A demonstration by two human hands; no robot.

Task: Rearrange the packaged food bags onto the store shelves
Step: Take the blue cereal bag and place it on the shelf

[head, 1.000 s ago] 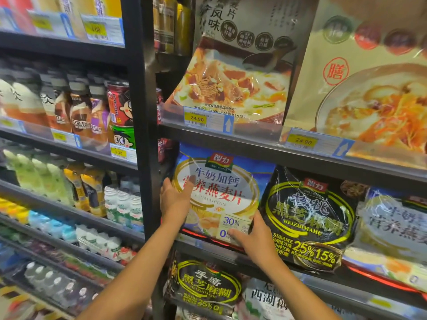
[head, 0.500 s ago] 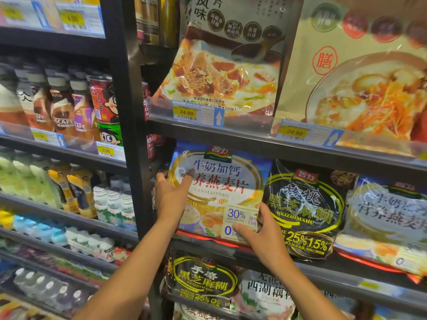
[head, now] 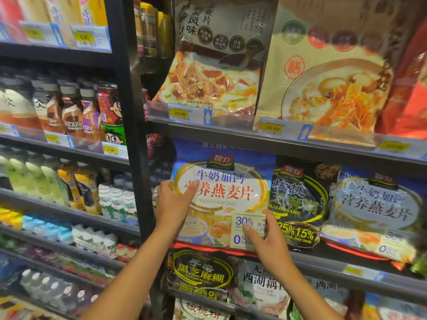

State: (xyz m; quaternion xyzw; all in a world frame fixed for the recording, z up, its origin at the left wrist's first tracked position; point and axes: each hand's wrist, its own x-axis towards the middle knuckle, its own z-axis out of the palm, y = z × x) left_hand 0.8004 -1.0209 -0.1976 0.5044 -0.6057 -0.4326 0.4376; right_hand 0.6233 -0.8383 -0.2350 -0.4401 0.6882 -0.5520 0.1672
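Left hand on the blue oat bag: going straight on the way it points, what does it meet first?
Likely the shelf edge above, below the 24.90 price tag: the left hand points up along the left side of the blue oat bag. Depth is unclear.

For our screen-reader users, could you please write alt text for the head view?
Both hands hold a blue-and-white oatmeal bag upright on a store shelf: the left hand on its left edge, the right hand at its lower right corner. A black sesame bag stands beside it; bottled drinks line the left shelves.
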